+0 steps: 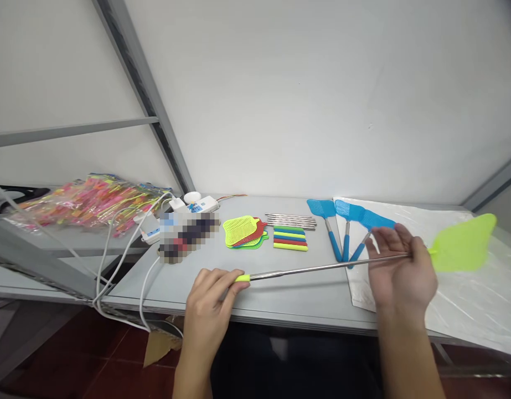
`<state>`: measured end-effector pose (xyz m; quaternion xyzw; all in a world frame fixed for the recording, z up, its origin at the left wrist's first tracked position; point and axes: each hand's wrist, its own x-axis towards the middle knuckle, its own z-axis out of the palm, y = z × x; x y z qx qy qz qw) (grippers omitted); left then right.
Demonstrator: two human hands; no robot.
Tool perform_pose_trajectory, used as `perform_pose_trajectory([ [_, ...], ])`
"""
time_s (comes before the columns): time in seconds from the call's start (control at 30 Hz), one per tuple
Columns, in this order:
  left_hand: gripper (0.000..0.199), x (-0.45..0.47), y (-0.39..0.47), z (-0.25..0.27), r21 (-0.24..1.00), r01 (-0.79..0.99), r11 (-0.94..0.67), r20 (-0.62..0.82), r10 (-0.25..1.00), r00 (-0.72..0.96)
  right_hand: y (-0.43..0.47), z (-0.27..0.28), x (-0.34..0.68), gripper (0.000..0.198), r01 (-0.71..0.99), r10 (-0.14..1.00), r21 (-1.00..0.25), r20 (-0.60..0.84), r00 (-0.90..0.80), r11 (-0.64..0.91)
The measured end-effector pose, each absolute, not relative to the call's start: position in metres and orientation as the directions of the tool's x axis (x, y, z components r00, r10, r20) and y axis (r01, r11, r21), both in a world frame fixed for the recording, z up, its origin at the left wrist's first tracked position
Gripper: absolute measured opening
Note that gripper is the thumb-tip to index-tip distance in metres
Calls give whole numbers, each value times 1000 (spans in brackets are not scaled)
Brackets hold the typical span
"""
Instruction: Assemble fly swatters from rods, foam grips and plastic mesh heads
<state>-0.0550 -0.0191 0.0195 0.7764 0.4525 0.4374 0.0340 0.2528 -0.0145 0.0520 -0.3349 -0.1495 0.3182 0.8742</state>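
Observation:
A telescopic fly swatter (313, 268) stretches across the view, its steel rod drawn out long. My left hand (211, 302) is closed round its yellow-green grip. At the other end my right hand (400, 271), palm up with fingers partly spread, holds the rod under the thumb, beside the yellow-green swatter head (465, 244). Behind the rod lie several loose swatter heads (244, 231) in yellow, red, blue and green. Next to them are a bundle of steel rods (290, 221) and a row of coloured grips (290, 239). Blue fly swatters (330, 230) lie fanned out near my right hand.
White plastic sheeting (458, 310) covers the right side of the grey shelf (297, 302). Power strips (203, 206) with white cables (108, 260) stand at left, near a pixelated patch. Bagged pink and yellow items (89, 205) lie farther left, beyond a metal upright (149, 94).

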Motion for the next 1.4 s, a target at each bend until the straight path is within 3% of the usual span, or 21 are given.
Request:
perform_pose_trajectory([
  [0.17, 9, -31, -31, 24, 464, 660, -591, 634, 742, 218, -30, 45, 162, 38, -530, 913, -765, 186, 364, 367],
  [0.37, 12, -39, -35, 28, 542, 611, -577, 630, 760, 159, -43, 25, 141, 46, -537, 989, -835, 149, -13, 118],
  [0.43, 11, -47, -32, 27, 568, 604, -559, 611, 778, 146, -39, 20, 161, 55, -591, 992, -798, 124, 33, 120],
  [0.53, 9, -52, -29, 25, 572, 611, -546, 584, 795, 164, -31, 22, 195, 56, -604, 922, -718, 142, 359, 346],
  [0.6, 10, -50, -28, 22, 573, 609, -548, 570, 801, 185, -28, 28, 211, 51, -514, 849, -745, 130, 512, 425],
  [0.7, 11, -42, -29, 21, 592, 600, -537, 546, 816, 191, -29, 39, 213, 48, -424, 794, -815, 69, 605, 394],
  [0.97, 14, -26, -37, 26, 587, 618, -523, 551, 817, 168, -44, 38, 191, 43, -359, 799, -873, 56, 599, 331],
  [1.1, 17, -4, -39, 25, 694, 533, -484, 470, 866, 173, -46, 34, 170, 29, -244, 951, -946, 144, 273, 213],
  [1.2, 23, 24, -44, 24, 806, 374, -459, 407, 888, 212, -41, 34, 151, 29, -128, 982, -976, 164, 94, 175],
  [1.3, 37, 48, -47, 24, 916, 190, -355, 302, 918, 259, -31, 37, 156, 33, 5, 975, -983, 184, 125, 184],
  [1.4, 49, 52, -38, 26, 886, 254, -389, 298, 895, 332, -22, 45, 195, 40, 317, 914, -938, 245, 323, 140],
])
